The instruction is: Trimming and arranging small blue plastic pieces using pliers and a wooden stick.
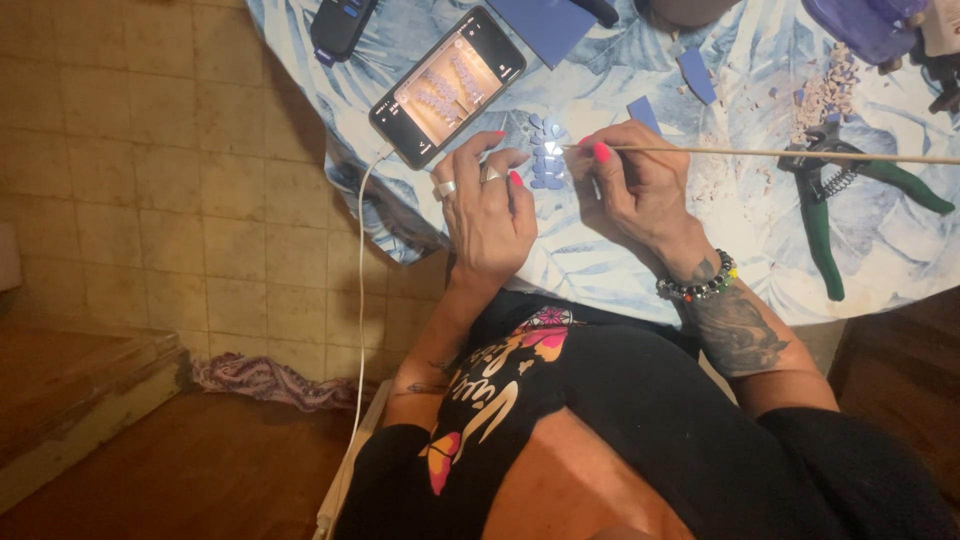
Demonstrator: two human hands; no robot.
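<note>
Head view: right hand [630, 190] is pinching a light, stiff wooden skewer [780, 153] near its tip; left hand [490, 205], fingers loosely spread, is steadying small, brittle-looking blue mosaic pieces [546, 160].

Thin wooden stick [780, 153], blue mosaic pieces [546, 160]

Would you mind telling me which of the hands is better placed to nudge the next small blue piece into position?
Probably the right hand: it already holds the thin wooden stick, whose tip reaches the cluster of small blue pieces. The left hand rests beside the cluster with fingers spread, holding no tool.
</note>
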